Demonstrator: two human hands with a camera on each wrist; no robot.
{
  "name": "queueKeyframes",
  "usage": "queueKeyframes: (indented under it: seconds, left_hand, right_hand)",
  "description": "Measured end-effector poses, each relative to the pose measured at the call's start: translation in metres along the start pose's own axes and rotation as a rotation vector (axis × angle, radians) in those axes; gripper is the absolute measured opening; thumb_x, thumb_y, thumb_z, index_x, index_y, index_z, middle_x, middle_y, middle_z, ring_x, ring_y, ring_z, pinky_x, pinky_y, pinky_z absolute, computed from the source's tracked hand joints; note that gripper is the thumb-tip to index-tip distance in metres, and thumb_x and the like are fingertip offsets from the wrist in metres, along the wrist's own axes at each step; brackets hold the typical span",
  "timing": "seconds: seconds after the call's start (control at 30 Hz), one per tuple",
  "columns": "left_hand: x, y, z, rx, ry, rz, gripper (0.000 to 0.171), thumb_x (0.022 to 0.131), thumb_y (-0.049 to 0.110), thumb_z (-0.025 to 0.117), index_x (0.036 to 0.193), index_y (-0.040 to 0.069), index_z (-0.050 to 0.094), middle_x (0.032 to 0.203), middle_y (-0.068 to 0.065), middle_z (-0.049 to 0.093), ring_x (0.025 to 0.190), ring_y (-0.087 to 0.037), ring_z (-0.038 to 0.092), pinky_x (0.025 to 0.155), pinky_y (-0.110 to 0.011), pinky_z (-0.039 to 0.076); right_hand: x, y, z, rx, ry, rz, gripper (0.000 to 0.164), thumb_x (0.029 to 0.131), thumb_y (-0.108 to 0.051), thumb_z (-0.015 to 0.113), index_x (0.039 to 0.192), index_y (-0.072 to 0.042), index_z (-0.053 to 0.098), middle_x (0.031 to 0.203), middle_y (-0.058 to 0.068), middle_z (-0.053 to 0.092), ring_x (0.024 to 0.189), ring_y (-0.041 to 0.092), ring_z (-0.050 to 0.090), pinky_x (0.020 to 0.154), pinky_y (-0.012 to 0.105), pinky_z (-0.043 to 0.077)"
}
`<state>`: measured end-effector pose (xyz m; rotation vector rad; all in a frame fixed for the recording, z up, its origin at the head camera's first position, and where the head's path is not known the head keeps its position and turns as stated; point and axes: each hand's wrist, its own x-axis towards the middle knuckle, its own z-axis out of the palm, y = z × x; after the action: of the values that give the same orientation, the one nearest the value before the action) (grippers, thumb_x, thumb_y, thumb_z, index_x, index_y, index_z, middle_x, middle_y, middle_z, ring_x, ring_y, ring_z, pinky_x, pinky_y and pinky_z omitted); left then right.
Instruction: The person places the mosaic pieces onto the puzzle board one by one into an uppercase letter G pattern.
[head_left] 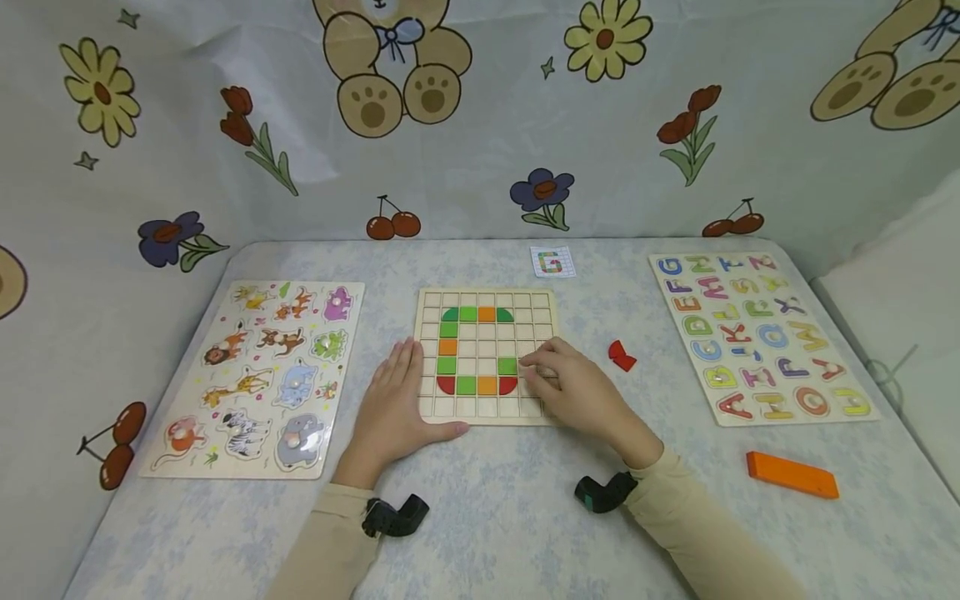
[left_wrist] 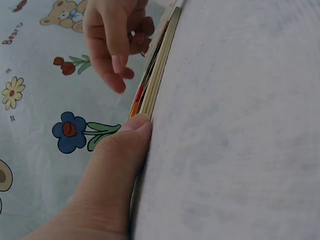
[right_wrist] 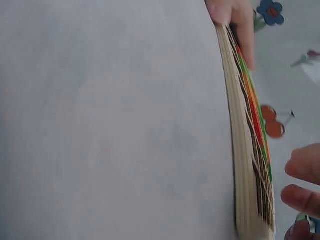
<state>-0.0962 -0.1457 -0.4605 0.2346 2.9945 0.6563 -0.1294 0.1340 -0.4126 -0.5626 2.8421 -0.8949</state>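
A square wooden grid board (head_left: 528, 408) lies in the middle of the table, with green, orange and red tiles set in a C-like outline. My left hand (head_left: 386, 408) rests along its left side, fingers straight, thumb at the front edge; the left wrist view shows that thumb (left_wrist: 125, 145) against the board's edge. Over the right side of the grid is my right hand (head_left: 573, 387), its fingertips right beside a green square tile (head_left: 507, 366). In the right wrist view its fingers (right_wrist: 302, 200) are bent a little above the board, with no piece showing between them.
Two red pieces (head_left: 621, 356) lie right of the board. Behind it is a small card (head_left: 552, 262) with a coloured G pattern. An animal puzzle (head_left: 345, 333) lies left, an alphabet puzzle (head_left: 720, 333) right, and an orange bar (head_left: 792, 475) front right.
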Motion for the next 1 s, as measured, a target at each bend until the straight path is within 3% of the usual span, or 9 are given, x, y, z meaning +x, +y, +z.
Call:
queueKeyframes:
  seconds: [0.1, 0.3, 0.43, 0.6, 0.7, 0.87, 1.0]
  left_hand:
    - [0.0, 0.0, 0.0, -0.004, 0.002, 0.002, 0.141, 0.062, 0.087, 0.065, 0.159, 0.004, 0.008, 0.168, -0.011, 0.004, 0.157, -0.026, 0.002, 0.127, -0.048, 0.011]
    - [0.0, 0.0, 0.0, 0.0, -0.003, 0.003, 0.141, 0.062, 0.087, 0.065, 0.159, 0.004, 0.007, 0.168, -0.011, 0.003, 0.157, -0.026, 0.001, 0.127, -0.047, 0.011]
    - [0.0, 0.001, 0.0, -0.01, -0.004, 0.001, 0.14, 0.062, 0.086, 0.066, 0.159, 0.004, 0.007, 0.168, -0.01, 0.003, 0.157, -0.026, 0.002, 0.127, -0.048, 0.011]
    - [0.0, 0.002, 0.0, -0.018, -0.004, -0.003, 0.139, 0.063, 0.086, 0.067, 0.16, 0.005, 0.007, 0.169, -0.01, 0.003, 0.157, -0.026, 0.001, 0.127, -0.048, 0.01]
    - [0.0, 0.002, 0.0, -0.022, -0.001, -0.001, 0.139, 0.063, 0.085, 0.067, 0.16, 0.006, 0.006, 0.169, -0.009, 0.003, 0.157, -0.026, 0.001, 0.127, -0.049, 0.011]
    - [-0.001, 0.002, 0.0, -0.028, 0.005, 0.001, 0.139, 0.063, 0.085, 0.068, 0.16, 0.006, 0.006, 0.169, -0.01, 0.004, 0.157, -0.026, 0.002, 0.127, -0.049, 0.011]
    - [-0.001, 0.002, 0.0, -0.023, 0.007, 0.003, 0.139, 0.063, 0.085, 0.067, 0.16, 0.006, 0.006, 0.169, -0.01, 0.004, 0.157, -0.026, 0.002, 0.127, -0.049, 0.011]
  right_hand:
    - [-0.006, 0.018, -0.013, -0.037, 0.022, 0.043, 0.028, 0.096, -0.021, 0.064, 0.124, -0.015, 0.067, 0.111, 0.001, 0.063, 0.085, 0.016, 0.057, 0.07, 0.029, 0.047]
    - [-0.018, 0.058, -0.043, -0.103, 0.053, 0.171, 0.036, 0.096, -0.017, 0.064, 0.131, -0.009, 0.061, 0.116, 0.011, 0.06, 0.094, 0.025, 0.059, 0.077, 0.04, 0.051]
    - [-0.027, 0.073, -0.055, -0.145, 0.055, 0.273, 0.042, 0.092, -0.024, 0.069, 0.129, -0.005, 0.06, 0.116, 0.016, 0.059, 0.099, 0.03, 0.06, 0.079, 0.046, 0.052]
    - [-0.034, 0.083, -0.059, -0.159, 0.055, 0.307, 0.039, 0.09, -0.026, 0.072, 0.12, -0.002, 0.066, 0.117, 0.019, 0.062, 0.104, 0.035, 0.059, 0.084, 0.052, 0.051]
    - [-0.038, 0.084, -0.059, -0.154, 0.072, 0.313, 0.034, 0.089, -0.027, 0.074, 0.113, -0.003, 0.071, 0.112, 0.018, 0.067, 0.098, 0.033, 0.061, 0.08, 0.048, 0.052]
    - [-0.043, 0.084, -0.059, -0.131, 0.076, 0.354, 0.029, 0.083, -0.035, 0.08, 0.094, -0.01, 0.072, 0.083, 0.007, 0.065, 0.076, 0.023, 0.055, 0.062, 0.031, 0.041]
    - [-0.044, 0.083, -0.059, -0.132, 0.06, 0.331, 0.027, 0.084, -0.038, 0.078, 0.095, -0.014, 0.072, 0.08, 0.003, 0.061, 0.076, 0.021, 0.053, 0.062, 0.029, 0.038]
